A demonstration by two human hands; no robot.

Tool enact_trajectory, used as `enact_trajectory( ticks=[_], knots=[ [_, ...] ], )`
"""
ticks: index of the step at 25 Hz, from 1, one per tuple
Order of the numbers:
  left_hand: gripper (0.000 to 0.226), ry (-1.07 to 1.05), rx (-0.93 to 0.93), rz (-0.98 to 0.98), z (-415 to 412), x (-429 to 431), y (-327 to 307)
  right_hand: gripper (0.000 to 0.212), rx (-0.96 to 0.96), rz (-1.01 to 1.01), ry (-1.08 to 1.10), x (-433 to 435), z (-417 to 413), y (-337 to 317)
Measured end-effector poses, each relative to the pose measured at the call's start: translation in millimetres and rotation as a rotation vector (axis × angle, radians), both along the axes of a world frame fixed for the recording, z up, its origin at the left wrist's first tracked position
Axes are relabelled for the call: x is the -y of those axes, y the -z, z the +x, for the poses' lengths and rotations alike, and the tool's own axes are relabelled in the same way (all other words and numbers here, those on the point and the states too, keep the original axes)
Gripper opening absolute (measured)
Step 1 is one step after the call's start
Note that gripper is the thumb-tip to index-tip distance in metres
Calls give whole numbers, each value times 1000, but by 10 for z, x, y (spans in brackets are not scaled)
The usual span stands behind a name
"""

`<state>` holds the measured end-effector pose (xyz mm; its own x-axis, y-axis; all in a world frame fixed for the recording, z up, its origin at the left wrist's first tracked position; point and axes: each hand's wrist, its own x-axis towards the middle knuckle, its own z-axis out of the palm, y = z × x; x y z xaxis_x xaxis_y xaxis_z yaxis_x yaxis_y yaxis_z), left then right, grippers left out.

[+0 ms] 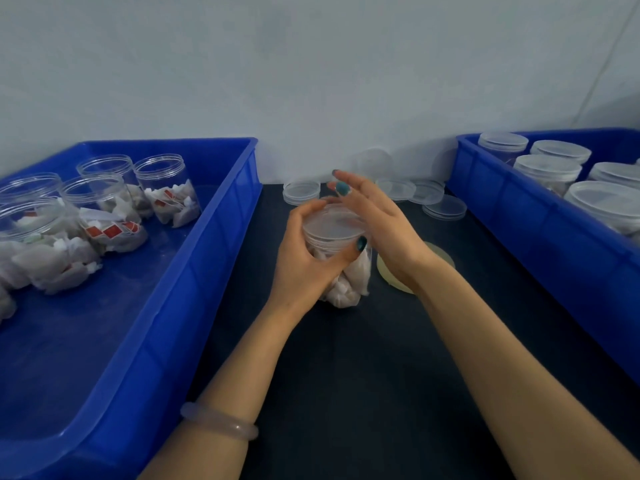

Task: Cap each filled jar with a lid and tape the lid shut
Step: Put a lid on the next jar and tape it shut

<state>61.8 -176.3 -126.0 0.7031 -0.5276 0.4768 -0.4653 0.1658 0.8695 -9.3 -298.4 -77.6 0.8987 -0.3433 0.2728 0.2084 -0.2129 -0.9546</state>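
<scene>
A clear plastic jar (348, 285) filled with white tea bags stands on the dark table between two blue bins. A clear lid (332, 225) sits on its mouth. My left hand (304, 258) is wrapped around the jar's upper part, thumb on the front. My right hand (377, 220) lies against the lid's right rim with the fingers spread and mostly straight. A roll of tape (440, 254) lies flat on the table just right of the jar, partly hidden by my right wrist.
The left blue bin (194, 271) holds several open jars (166, 188) of tea bags. The right blue bin (519, 216) holds several capped jars (547, 168). Loose clear lids (301, 192) lie at the back of the table against the wall.
</scene>
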Motion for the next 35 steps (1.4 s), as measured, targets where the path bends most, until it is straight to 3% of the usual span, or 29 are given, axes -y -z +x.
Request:
enact_trajectory(
  ticks=[2,4,7,11,15,18,20,22,23,26,28,30,32,35],
  knots=[
    [71,-10,9,13,-19,7,-3,110,-35,-5,-162,136,-97,101],
    [72,-24,29,4,-29,26,0,124,-147,-70,-288,239,-175,249],
    [65,-42,41,10,-51,41,-6,109,-295,-303,-195,271,-174,454],
    [63,-100,12,31,-98,24,-63,87,-173,-285,-76,179,-132,570],
    [54,-57,-109,-36,-48,-4,-133,72,-122,-116,-153,148,-186,481],
    [71,71,-253,-79,-6,-58,-206,59,-146,48,-300,70,-203,412],
    [97,206,-412,-98,3,-112,-224,68,-159,241,-389,15,-221,429],
    [91,381,-519,-130,5,-177,-241,86,-185,422,-460,-18,-248,390],
    [87,408,-536,-157,11,-204,-266,86,-172,419,-466,-26,-254,371],
    [74,260,-544,-273,92,-233,-305,67,-86,170,-179,-86,-204,298],
    [68,119,-443,-215,103,-237,-307,71,-70,-176,131,-136,-190,285],
    [87,43,-333,-96,50,-228,-332,84,-93,-577,308,-177,-216,310],
    [100,-19,-303,-20,39,-220,-348,86,-104,-631,274,-186,-232,313],
    [77,-26,-278,0,94,-233,-348,82,-144,-512,114,-162,-238,295]
  ],
)
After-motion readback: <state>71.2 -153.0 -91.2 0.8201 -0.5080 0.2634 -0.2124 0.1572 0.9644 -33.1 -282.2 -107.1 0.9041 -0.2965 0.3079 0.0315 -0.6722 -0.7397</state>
